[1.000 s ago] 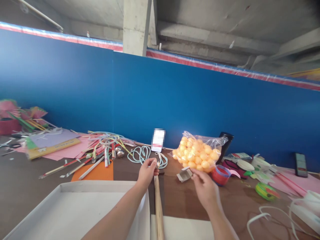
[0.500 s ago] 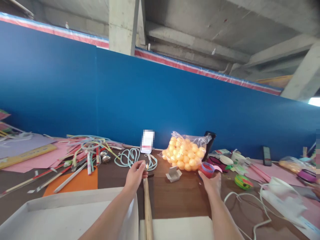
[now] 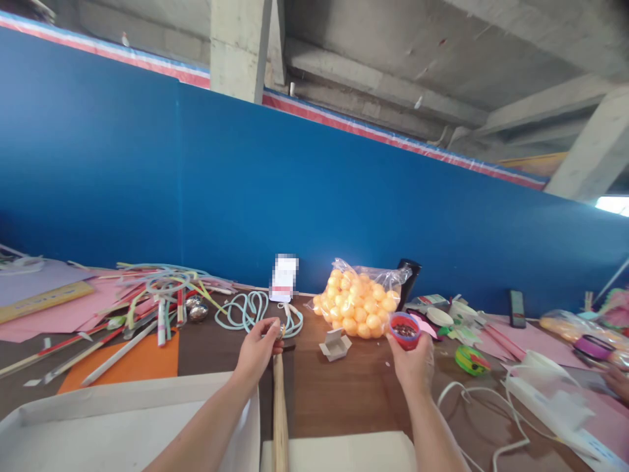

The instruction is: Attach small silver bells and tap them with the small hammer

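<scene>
My left hand (image 3: 256, 351) is closed in a pinch on a small silvery object at the top end of a long wooden stick (image 3: 280, 413) that runs toward me across the brown table. My right hand (image 3: 413, 362) is wrapped round a small red cup (image 3: 404, 330) with dark bits inside, lifted just above the table. Behind the cup lies a clear bag of orange balls (image 3: 358, 303). A small open cardboard box (image 3: 335, 344) sits between my two hands.
A white tray (image 3: 122, 419) lies at the near left. Coloured sticks and tubes (image 3: 147, 308) are heaped on pink and orange paper at left, with a coiled pale cord (image 3: 250, 309) beside them. White cords and bags (image 3: 540, 400) lie at right. A blue wall (image 3: 314, 196) backs the table.
My right hand reached right, took hold of the red cup and lifted it. My left hand kept its pinch at the stick's end. The view shifted right.
</scene>
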### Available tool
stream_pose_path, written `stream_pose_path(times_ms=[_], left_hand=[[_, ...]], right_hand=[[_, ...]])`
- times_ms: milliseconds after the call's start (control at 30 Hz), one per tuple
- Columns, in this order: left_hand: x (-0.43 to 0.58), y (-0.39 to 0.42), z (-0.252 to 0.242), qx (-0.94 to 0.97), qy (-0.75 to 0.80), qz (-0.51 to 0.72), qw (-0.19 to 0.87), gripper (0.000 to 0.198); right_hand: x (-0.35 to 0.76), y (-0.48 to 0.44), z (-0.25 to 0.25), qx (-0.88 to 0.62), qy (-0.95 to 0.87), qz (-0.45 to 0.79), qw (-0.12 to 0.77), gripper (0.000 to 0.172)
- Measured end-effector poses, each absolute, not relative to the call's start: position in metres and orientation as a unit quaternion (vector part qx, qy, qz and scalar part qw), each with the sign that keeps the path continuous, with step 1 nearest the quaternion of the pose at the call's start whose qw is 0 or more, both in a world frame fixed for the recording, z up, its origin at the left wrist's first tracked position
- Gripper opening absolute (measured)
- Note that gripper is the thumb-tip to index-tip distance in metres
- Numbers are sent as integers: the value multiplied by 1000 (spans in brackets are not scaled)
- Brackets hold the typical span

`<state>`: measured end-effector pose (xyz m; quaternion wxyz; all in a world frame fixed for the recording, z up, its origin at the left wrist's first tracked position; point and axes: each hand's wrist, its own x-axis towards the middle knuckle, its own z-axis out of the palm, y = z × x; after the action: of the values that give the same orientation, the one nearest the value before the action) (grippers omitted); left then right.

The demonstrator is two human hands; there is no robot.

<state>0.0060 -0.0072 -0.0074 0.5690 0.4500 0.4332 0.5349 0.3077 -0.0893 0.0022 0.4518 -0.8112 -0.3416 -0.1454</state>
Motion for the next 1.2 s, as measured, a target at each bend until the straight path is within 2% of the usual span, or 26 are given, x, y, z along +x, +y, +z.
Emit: stream_pose_path(times_ms=[200, 433, 800, 1033, 1200], left_hand=[[5, -11, -6, 464, 432, 535, 558, 44], [7, -11, -7, 468, 427, 540, 554, 42], [8, -11, -8, 490, 431, 528, 544, 40], [8, -13, -6, 494, 435, 525, 539, 40], [8, -12, -6, 497, 434, 520, 542, 41]], right_hand=[[261, -94, 12, -705, -466, -164, 508, 59], [247, -92, 9, -606, -570, -171, 528, 51], [246, -95, 11, -534, -609, -185, 557, 46], [237, -103, 12, -580, -552, -83, 593, 59], [240, -108, 15, -720, -445, 77, 527, 53]])
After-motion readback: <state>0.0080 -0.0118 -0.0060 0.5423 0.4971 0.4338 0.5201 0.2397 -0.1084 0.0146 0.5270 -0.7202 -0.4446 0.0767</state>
